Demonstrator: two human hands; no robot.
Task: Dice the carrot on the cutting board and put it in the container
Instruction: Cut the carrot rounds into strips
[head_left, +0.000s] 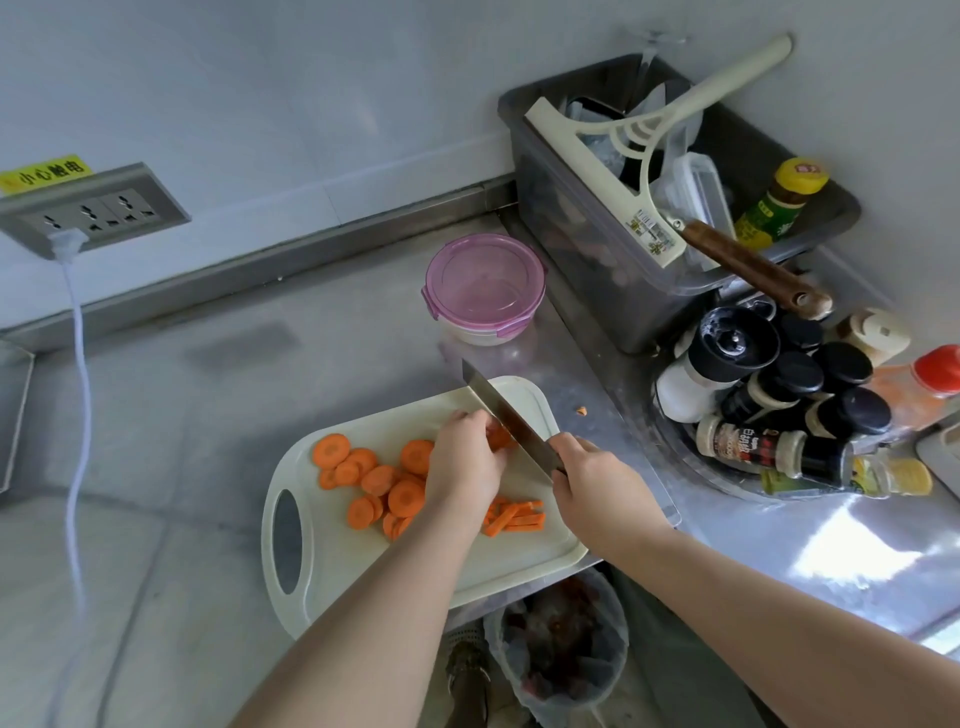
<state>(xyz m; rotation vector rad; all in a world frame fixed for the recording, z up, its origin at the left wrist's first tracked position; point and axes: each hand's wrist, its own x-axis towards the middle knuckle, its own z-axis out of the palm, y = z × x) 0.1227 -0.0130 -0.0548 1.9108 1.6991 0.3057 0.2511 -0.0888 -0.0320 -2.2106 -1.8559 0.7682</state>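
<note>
Cutting: carrot (500, 437) pinned on board (363, 556) by curled left hand (462, 460)
Knife (511, 415): gripped by right hand (597, 486), blade at carrot

orange carrot rounds (384, 475) and sticks (514, 517) lie on white cutting board (332, 566).

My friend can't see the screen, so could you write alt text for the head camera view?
A person's right hand holds a knife over a white cutting board, while the left hand steadies carrot pieces under the blade. Cut carrot slices and sticks lie on the board; a pink-lidded container stands closed behind it.
</note>
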